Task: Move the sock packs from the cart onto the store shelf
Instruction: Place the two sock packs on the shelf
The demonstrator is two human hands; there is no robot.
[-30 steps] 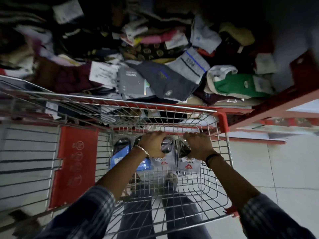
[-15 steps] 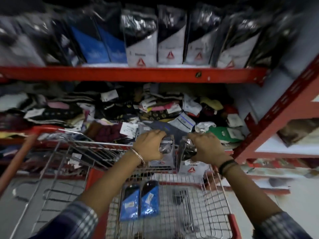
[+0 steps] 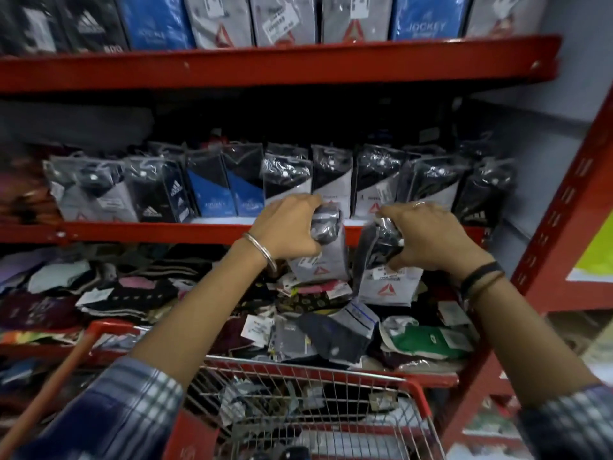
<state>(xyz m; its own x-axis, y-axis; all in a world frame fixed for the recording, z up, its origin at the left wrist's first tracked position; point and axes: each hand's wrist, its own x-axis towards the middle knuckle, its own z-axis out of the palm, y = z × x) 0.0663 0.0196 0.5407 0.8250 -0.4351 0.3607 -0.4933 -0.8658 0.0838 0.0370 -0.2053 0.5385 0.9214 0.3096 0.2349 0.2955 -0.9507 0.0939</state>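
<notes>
We've got both hands up in front of the middle shelf [image 3: 205, 232]. Left hand [image 3: 288, 227], grip closed around the top of a grey sock pack [image 3: 320, 260]. Right hand [image 3: 428, 239], grip closed on a second sock pack [image 3: 388, 277] with a red triangle logo. Both packs hang upright, just beside each other, clear of the cart [image 3: 331, 396] and near the shelf's red front edge. Behind them, a row of sock packs [image 3: 331, 177] stands on that shelf. Loose socks [image 3: 335, 330] are piled on the shelf below. Cart sits near, bottom centre, contents blurred.
</notes>
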